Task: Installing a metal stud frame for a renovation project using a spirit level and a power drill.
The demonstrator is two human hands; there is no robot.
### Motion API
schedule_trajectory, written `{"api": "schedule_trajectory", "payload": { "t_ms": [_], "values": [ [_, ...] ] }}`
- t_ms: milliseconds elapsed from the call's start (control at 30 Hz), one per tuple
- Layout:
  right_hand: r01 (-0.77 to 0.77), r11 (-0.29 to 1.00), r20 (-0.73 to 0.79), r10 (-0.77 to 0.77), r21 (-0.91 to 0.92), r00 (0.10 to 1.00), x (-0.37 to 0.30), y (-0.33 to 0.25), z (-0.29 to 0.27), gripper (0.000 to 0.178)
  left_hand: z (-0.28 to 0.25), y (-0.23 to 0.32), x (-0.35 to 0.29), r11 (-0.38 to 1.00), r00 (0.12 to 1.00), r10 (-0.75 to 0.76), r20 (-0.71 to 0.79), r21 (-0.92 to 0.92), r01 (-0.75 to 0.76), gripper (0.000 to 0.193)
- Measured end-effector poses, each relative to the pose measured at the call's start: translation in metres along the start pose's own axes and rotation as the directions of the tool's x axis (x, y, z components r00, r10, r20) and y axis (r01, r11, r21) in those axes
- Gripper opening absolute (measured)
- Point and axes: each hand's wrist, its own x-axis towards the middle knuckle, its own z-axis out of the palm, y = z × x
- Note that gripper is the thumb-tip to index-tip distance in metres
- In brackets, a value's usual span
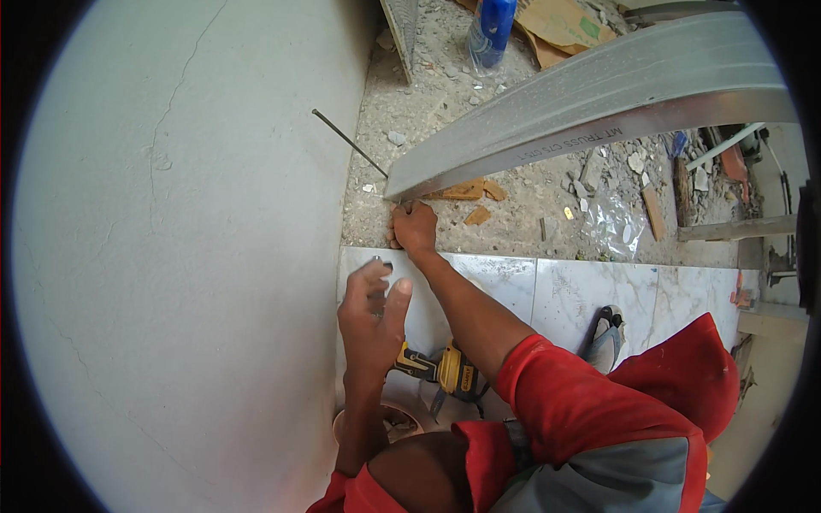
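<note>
My right hand (pixel 414 229) is closed at the low end of a long silver metal channel (pixel 590 107); what its fingers hold, if anything, is hidden. Closer to me, my left hand (pixel 369 318) hovers over the tiles beside the wall. Its fingers are half curled and slightly blurred, with the thumb apart from them. A small shiny piece (pixel 377 258) shows by those fingertips; I cannot make out what it is. From the channel's end a thin dark metal rod (pixel 351 144) slants up toward the wall. A yellow and black power tool (pixel 457 374) sits below my right forearm.
A cracked pale wall (pixel 171 256) runs along the left. White marbled tiles (pixel 599 295) meet rough concrete (pixel 368 218) strewn with rubble, wood chips and plastic. Farther off are a blue bottle (pixel 492 34) and cardboard (pixel 564 24). A round container (pixel 410 412) stands near my left forearm.
</note>
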Motion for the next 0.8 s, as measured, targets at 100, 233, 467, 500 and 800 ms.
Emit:
{"api": "schedule_trajectory", "payload": {
  "t_ms": [100,233,467,500,800],
  "values": [
    [0.425,0.905,-0.204,-0.411,0.028,0.888,0.051,0.058,0.014,0.028,0.058,0.039,0.096,0.819,0.846,0.489,0.214,0.221,-0.530,0.089],
    [0.093,0.973,0.198,-0.051,-0.211,0.979,0.011,0.007,0.012,0.029,0.068,0.044,0.153,0.709,0.727,0.533,0.433,0.241,-0.663,0.095],
    [0.262,0.956,-0.123,-0.278,-0.128,0.953,0.008,0.003,0.012,0.042,0.102,0.032,0.164,0.800,0.725,0.492,0.482,0.079,-0.595,0.086],
    [0.254,0.958,-0.128,-0.271,-0.133,0.954,0.013,0.010,0.012,0.042,0.105,0.031,0.165,0.784,0.704,0.521,0.483,0.056,-0.618,0.086],
    [0.208,0.956,-0.046,-0.222,-0.205,0.974,0.016,0.011,0.012,0.050,0.105,0.029,0.169,0.763,0.667,0.567,0.483,-0.003,-0.646,0.085]
  ]
}}
